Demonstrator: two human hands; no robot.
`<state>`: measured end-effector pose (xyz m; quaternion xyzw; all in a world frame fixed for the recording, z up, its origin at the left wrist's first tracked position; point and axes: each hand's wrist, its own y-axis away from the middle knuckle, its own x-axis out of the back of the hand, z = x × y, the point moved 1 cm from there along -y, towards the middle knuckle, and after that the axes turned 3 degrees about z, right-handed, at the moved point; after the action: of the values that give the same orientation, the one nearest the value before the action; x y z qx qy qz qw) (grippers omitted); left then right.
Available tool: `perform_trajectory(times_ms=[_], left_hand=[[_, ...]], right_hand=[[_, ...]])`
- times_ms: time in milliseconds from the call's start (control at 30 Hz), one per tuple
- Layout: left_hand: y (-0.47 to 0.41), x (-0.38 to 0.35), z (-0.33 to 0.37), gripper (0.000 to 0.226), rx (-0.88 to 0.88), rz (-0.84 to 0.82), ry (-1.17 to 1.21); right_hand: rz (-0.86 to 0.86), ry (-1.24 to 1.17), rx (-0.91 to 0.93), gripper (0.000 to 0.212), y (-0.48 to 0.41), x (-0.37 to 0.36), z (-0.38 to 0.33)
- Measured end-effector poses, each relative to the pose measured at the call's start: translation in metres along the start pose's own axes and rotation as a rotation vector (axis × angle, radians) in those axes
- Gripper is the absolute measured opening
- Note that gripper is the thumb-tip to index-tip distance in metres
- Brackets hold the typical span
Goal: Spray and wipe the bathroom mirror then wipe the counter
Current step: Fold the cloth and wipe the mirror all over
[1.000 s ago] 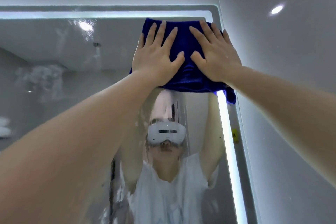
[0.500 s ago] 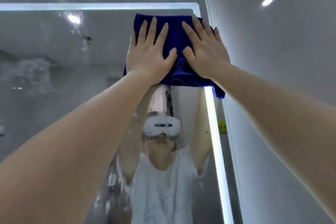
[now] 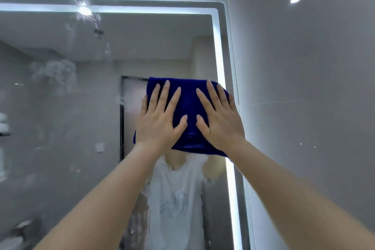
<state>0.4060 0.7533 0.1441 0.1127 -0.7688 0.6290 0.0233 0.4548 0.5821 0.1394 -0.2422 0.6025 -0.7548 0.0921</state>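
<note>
A folded dark blue cloth (image 3: pixel 187 103) lies flat against the bathroom mirror (image 3: pixel 60 119), close to the mirror's lit right edge. My left hand (image 3: pixel 160 119) presses on the cloth's left half with straight, spread fingers. Beside it, my right hand (image 3: pixel 219 119) presses the right half the same way. White spray foam streaks cover the glass at the left and below the cloth. The counter is out of view.
A glowing light strip (image 3: pixel 221 63) runs along the mirror's top and right edges. A grey tiled wall (image 3: pixel 304 107) meets the mirror on the right. The reflection shows a person in a white shirt behind the cloth.
Both hands have slid the cloth down from the mirror's top right corner to mid-height along the right edge. The glass above it now looks free of foam.
</note>
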Motion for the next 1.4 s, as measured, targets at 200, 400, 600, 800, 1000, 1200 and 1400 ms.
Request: perform_trajectory(times_ms=[200, 400, 600, 800, 1000, 1200, 1400], left_hand=[[0.050, -0.007, 0.006, 0.070, -0.009, 0.000, 0.015], [0.073, -0.010, 0.008, 0.071, -0.001, -0.037, 0.024], [0.049, -0.010, -0.009, 0.073, -0.088, -0.003, 0.022], [0.006, 0.001, -0.028, 0.074, -0.062, 0.041, 0.016], [-0.047, 0.012, -0.053, 0.075, -0.017, 0.077, 0.010], [-0.055, 0.010, -0.056, 0.074, -0.022, 0.094, -0.001], [-0.035, 0.008, -0.047, 0.071, 0.020, 0.092, 0.000]], right_hand=[[0.031, -0.027, -0.017, 0.062, 0.053, -0.018, -0.014], [0.008, -0.006, 0.009, 0.062, 0.069, -0.022, -0.018], [0.065, -0.014, -0.003, 0.065, 0.051, -0.023, -0.018], [0.061, 0.010, 0.040, 0.067, -0.004, -0.006, -0.020], [0.079, 0.054, 0.085, 0.070, -0.069, 0.010, -0.023], [0.086, 0.074, 0.108, 0.067, -0.077, 0.011, -0.022], [0.103, 0.086, 0.108, 0.063, -0.063, 0.008, -0.022]])
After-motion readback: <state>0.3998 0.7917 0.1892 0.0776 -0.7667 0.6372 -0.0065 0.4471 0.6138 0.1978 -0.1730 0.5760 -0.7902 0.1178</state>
